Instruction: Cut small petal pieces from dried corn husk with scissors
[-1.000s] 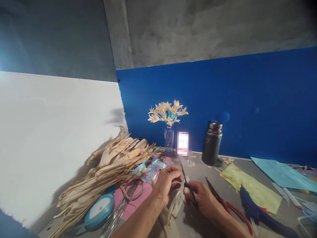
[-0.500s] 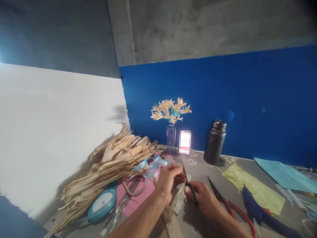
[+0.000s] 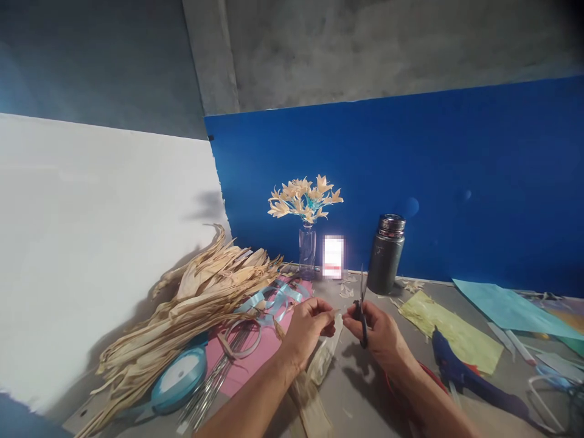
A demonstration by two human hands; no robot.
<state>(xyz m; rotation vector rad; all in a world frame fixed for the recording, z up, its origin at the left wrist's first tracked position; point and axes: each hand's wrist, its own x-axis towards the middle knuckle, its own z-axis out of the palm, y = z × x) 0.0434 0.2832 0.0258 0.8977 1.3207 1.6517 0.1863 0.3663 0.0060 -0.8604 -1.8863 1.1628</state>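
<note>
My left hand (image 3: pixel 308 331) is closed in a pinch on a small pale piece of corn husk (image 3: pixel 337 315), partly hidden by the fingers. Black-handled scissors (image 3: pixel 362 307) are in my right hand (image 3: pixel 381 334), blades pointing up, away from the husk piece. The right fingertips are close to that piece; whether they touch it I cannot tell. Below the hands lies a husk strip (image 3: pixel 325 360) on the grey table. To the left spreads a heap of dried corn husks (image 3: pixel 205 286). Husk flowers (image 3: pixel 305 198) stand in a clear vase (image 3: pixel 307 249) beyond the hands.
Left of my arm are a blue ribbon roll (image 3: pixel 179 378), thin wires (image 3: pixel 212 377) and pink paper (image 3: pixel 241 371). A dark flask (image 3: pixel 385 255) stands by the blue wall. On the right lie yellow paper (image 3: pixel 456 334), a blue glue gun (image 3: pixel 469 377) and turquoise paper (image 3: pixel 511 310).
The scissors have swung away from the left fingers and now point upright in my right hand. The right hand has turned its fingertips toward the husk piece. The view has shifted slightly right.
</note>
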